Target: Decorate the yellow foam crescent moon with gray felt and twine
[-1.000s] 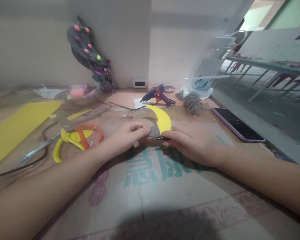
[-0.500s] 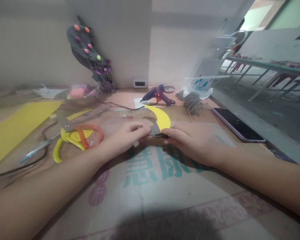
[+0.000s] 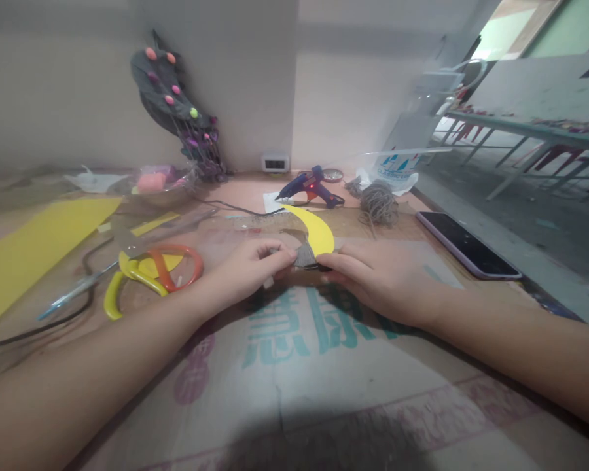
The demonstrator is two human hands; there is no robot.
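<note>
Yellow crescent point(image 3: 319, 232) rises just beyond the fingertips point(image 3: 285, 256), its lower end pinched tight between left hand point(image 3: 248, 268) and right hand point(image 3: 373, 281) — uneven pressure could crease it, or let the grey scrap point(image 3: 304, 255) slip.

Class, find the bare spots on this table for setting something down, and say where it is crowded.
Free: the printed cardboard between the forearms; the strip between right hand and phone. Crowded: left by scissors; behind the crescent piece, glue gun and twine.
</note>
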